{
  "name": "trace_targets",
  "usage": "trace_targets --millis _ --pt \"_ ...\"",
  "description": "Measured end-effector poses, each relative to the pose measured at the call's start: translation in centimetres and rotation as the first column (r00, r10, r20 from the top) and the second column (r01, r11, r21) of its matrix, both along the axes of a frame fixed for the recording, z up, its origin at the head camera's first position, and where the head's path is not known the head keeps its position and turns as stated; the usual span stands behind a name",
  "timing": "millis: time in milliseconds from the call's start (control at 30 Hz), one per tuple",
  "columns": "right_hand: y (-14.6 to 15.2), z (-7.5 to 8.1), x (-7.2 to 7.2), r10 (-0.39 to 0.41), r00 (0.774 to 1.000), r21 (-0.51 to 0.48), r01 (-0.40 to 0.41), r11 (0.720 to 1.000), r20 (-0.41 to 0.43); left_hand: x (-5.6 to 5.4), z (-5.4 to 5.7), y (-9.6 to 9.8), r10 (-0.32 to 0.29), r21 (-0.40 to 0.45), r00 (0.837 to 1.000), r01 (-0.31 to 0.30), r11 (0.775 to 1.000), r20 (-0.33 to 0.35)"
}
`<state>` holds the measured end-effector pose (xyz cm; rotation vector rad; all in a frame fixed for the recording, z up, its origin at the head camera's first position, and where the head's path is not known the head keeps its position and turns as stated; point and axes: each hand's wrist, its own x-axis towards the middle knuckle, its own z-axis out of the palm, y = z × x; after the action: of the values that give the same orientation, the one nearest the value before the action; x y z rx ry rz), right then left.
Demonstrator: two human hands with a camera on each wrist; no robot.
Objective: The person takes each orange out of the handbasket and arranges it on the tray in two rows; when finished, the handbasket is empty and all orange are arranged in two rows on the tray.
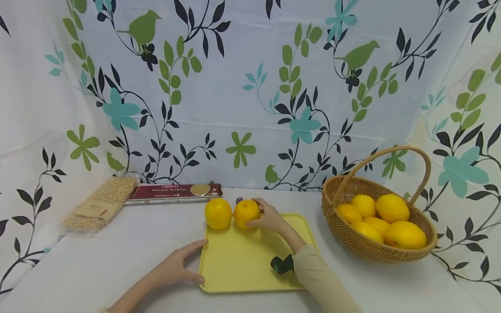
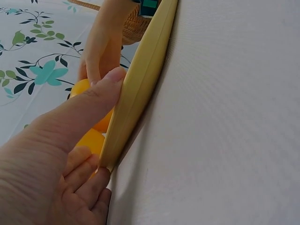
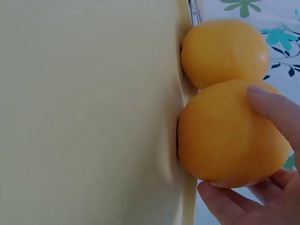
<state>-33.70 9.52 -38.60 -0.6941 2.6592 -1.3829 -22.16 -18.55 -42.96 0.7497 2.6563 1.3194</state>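
Two oranges sit side by side at the far left part of a yellow tray (image 1: pixel 238 269). My right hand (image 1: pixel 272 217) grips the right-hand orange (image 1: pixel 246 213), thumb on one side and fingers round the other; in the right wrist view this orange (image 3: pixel 234 136) rests on the tray against its neighbour. The other orange (image 1: pixel 218 213) stands free of both hands at the tray's back left corner. Along the tray's left edge, my left hand (image 1: pixel 174 267) is spread, its thumb tip and fingertips right at the rim, as the left wrist view also shows with the thumb (image 2: pixel 101 96).
A wicker basket (image 1: pixel 352 243) with a tall handle holds several yellow fruits to the right of the tray. Behind the tray lie a dark red spaghetti packet (image 1: pixel 172 194) and a clear bag of pale grains (image 1: pixel 103 202). A patterned curtain (image 1: pixel 250 87) closes off the back.
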Motion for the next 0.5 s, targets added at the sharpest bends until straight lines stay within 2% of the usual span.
trace_targets --millis 200,500 --pt "-0.96 -0.47 0.02 -0.071 0.997 -0.027 0.071 0.997 -0.011 0.09 0.06 -0.2 0.009 0.002 1.0 -0.009 1.0 -0.005" --pt "-0.69 -0.09 0.79 -0.073 0.997 0.001 0.073 0.997 -0.014 -0.02 0.18 0.16 0.016 -0.002 0.999 -0.015 1.0 0.032"
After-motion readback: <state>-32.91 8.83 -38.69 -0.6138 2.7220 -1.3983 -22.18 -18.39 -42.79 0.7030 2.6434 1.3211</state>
